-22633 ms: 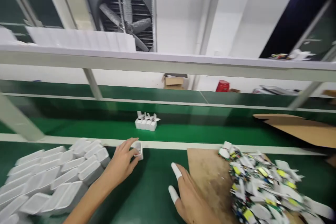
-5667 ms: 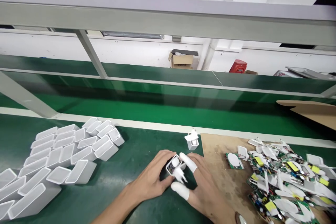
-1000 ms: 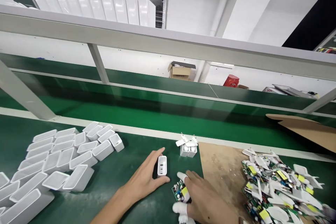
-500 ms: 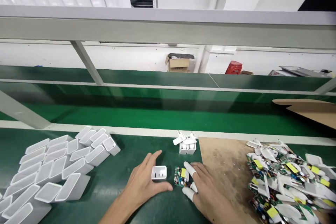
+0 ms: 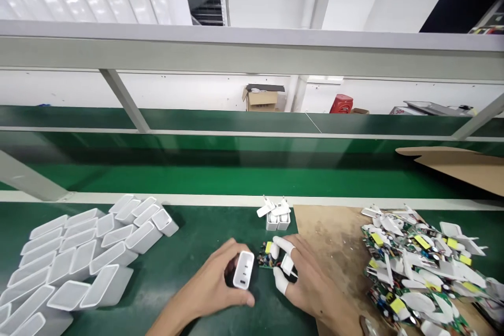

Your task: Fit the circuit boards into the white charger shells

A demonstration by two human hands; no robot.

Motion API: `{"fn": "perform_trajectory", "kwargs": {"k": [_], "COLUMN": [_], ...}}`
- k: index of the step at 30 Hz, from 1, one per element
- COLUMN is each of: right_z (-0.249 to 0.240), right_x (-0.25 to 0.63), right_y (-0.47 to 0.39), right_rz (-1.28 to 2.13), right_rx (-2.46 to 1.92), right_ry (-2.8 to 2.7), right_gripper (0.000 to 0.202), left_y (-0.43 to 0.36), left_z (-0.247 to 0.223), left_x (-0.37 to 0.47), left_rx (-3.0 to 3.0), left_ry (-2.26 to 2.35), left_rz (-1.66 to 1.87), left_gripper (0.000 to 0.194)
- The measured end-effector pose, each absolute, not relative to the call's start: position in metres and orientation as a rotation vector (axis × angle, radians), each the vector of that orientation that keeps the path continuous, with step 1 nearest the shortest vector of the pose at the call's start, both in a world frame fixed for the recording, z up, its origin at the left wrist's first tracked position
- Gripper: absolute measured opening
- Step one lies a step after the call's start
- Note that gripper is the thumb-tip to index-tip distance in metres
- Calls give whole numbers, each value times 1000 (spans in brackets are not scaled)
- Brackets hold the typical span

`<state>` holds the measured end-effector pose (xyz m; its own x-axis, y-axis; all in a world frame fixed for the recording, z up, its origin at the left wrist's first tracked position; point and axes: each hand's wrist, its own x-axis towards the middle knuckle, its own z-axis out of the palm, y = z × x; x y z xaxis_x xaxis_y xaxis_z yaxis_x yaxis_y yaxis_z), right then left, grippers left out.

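Observation:
My left hand [image 5: 210,286] is curled around a white charger housing [image 5: 243,270], tilted so that its end with the port slots faces up toward me. Just right of it, my right hand [image 5: 309,283], with white finger cots on some fingers, grips a small circuit board [image 5: 264,259] with a yellow-wrapped part and white pieces attached. The board points left toward the housing, with a gap between them. Part of the board is hidden by the fingers. Beyond the hands stand two white housings [image 5: 277,222] with white plug parts on top.
Rows of open white housings [image 5: 84,257] cover the left of the green table. At the right, a heap of circuit boards with white parts [image 5: 421,273] lies on a brown board [image 5: 326,231]. A grey frame with a shelf bar [image 5: 252,55] crosses above the far side.
My left hand has closed on the housing and tipped it up from the table. My right hand has gripped the circuit board and shifted it slightly. The view has moved a little.

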<state>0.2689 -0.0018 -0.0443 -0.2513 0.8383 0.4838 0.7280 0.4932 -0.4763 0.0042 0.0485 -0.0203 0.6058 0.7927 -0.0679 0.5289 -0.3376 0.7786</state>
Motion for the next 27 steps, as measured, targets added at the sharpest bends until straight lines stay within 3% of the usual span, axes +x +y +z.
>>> {"fn": "perform_trajectory", "kwargs": {"k": [4, 13, 27], "right_z": [-33, -47, -61], "right_x": [258, 239, 235], "right_y": [-5, -16, -16], "right_rz": [178, 142, 89], "right_rx": [-1222, -946, -981], "right_ry": [-1884, -1976, -1940], "right_gripper": [62, 79, 66], "left_y": [48, 42, 42], "left_z": [-33, -42, -42], "left_x": [4, 6, 7], "left_rx": [2072, 2270, 2384], "left_ry": [1145, 1037, 961], "left_rz": [718, 845, 855], "left_gripper": [51, 63, 57]}}
